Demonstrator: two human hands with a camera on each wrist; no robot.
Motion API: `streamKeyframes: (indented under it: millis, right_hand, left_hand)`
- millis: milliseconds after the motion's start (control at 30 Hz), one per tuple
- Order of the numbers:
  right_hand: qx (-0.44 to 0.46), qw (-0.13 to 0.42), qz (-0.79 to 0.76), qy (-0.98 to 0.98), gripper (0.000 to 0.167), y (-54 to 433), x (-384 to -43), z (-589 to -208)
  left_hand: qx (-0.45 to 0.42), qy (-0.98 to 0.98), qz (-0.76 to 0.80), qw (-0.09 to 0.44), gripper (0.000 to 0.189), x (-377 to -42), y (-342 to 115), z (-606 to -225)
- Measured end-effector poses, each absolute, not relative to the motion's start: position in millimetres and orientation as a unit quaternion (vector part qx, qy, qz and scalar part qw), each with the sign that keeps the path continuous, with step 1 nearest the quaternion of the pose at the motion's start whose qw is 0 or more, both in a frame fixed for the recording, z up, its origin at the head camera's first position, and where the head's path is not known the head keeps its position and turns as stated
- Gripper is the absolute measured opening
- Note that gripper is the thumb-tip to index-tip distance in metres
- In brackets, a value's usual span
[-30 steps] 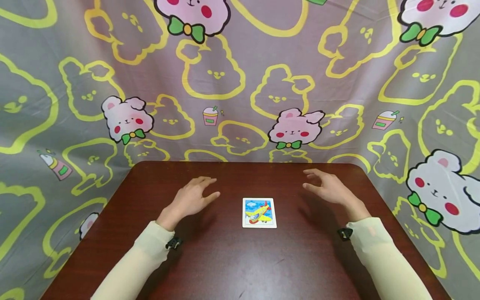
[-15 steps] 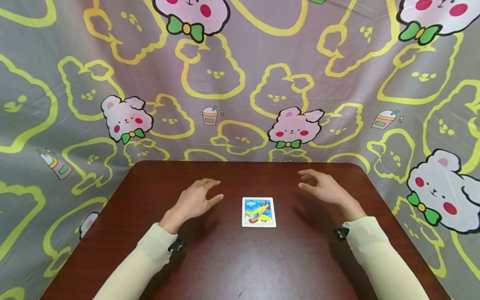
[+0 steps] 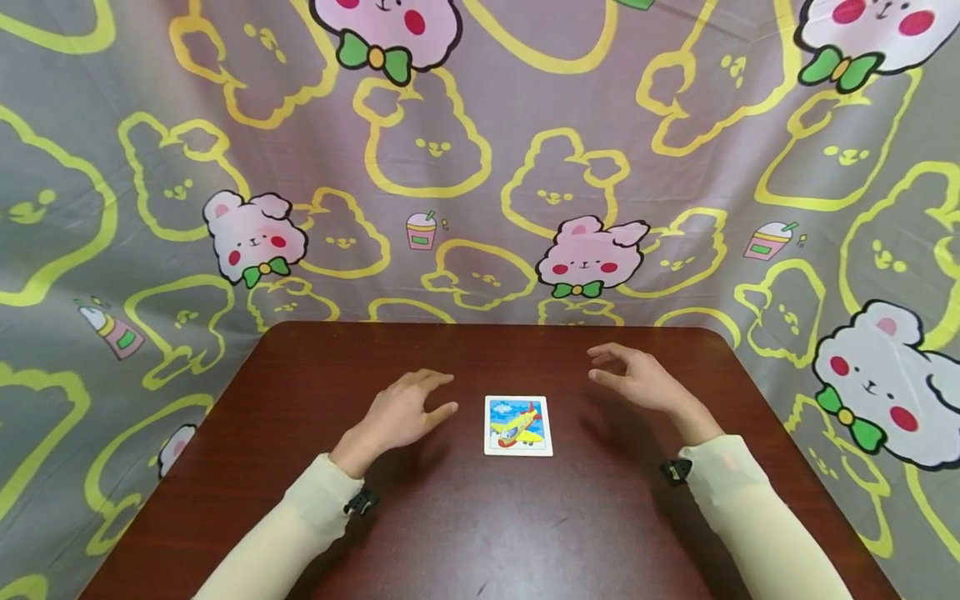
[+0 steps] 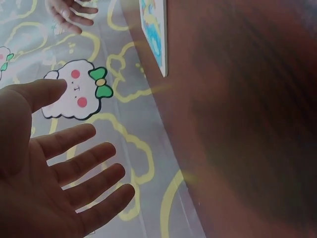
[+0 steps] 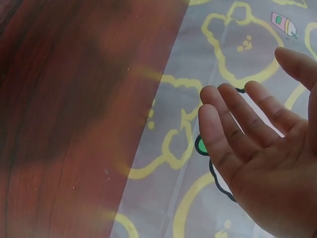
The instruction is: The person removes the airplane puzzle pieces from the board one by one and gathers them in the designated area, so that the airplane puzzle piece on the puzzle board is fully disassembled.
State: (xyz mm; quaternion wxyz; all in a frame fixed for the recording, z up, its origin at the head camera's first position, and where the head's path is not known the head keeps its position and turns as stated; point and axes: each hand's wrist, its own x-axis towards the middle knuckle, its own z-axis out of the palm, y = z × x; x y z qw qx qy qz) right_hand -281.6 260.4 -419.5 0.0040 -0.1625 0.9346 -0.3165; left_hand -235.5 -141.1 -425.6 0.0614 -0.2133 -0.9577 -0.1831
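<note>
A flat, square picture puzzle [image 3: 518, 426] with a white border lies on the table, showing a yellow and red airplane on blue sky. My left hand [image 3: 396, 417] hovers just left of it, thumb and fingers spread apart and holding nothing. On the other side, a bit farther from the puzzle, my right hand [image 3: 645, 383] is held above the table, also with nothing in it. The left wrist view catches one edge of the puzzle [image 4: 154, 34] past the loosely extended left fingers [image 4: 89, 163]. Relaxed, slightly bent right fingers [image 5: 247, 124] fill the right wrist view's right side.
The dark reddish-brown wooden table [image 3: 517, 533] has rounded far corners. Behind and beside it hangs a grey curtain [image 3: 480, 225] printed with bunny heads and yellow outlines. A small black device [image 3: 362, 502] sits at the left wrist, another black device [image 3: 676, 472] at the right.
Both hands have drifted inward toward the puzzle, the left one also slightly nearer to me. The puzzle stays where it was.
</note>
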Motion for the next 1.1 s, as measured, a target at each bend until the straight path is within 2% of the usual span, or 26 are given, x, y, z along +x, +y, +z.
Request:
streamKeyframes:
  millis: [600,1100]
  right_hand:
    - [-0.2,0.001,-0.339,0.919,0.039,246,-283,-429]
    - [-0.19,0.061,-0.398,0.895,0.038,233,-287,-434]
  left_hand:
    - [-0.249,-0.946,-0.206,0.03,0.05,-225,-120,-446]
    - [-0.271,-0.941,-0.203,0.025,0.046,-222,-110,-452]
